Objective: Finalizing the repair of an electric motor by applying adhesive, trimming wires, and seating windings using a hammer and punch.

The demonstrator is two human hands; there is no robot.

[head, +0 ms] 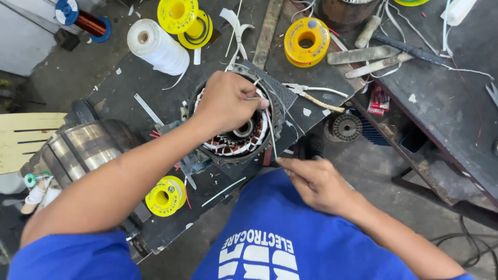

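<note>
Grimy, scratched dark metal forms the workbench (129, 78), cluttered and dusty, over a concrete floor. At far left sits a blue-flanged bobbin of copper wire (83, 19); nearer lies a ribbed, dull steel rotor (83, 148). A fat cylinder of white lacing cord (158, 46) lies tilted beside stacked yellow plastic spools (184, 21), and one more yellow spool (166, 196) rests at the bench's near edge. In the middle stands the round motor stator (236, 132), its bore axis pointing up toward the camera, copper-red windings ringed with white insulation. The left hand (225, 103) lies over its top, fingers curled and pinching a thin white cord (272, 136). That cord runs near-rightward, its long axis almost straight toward the person, to the right hand (316, 181), whose fingers are pressed together, gripping it. Farther right lie flat worn wooden sticks (363, 54).
</note>
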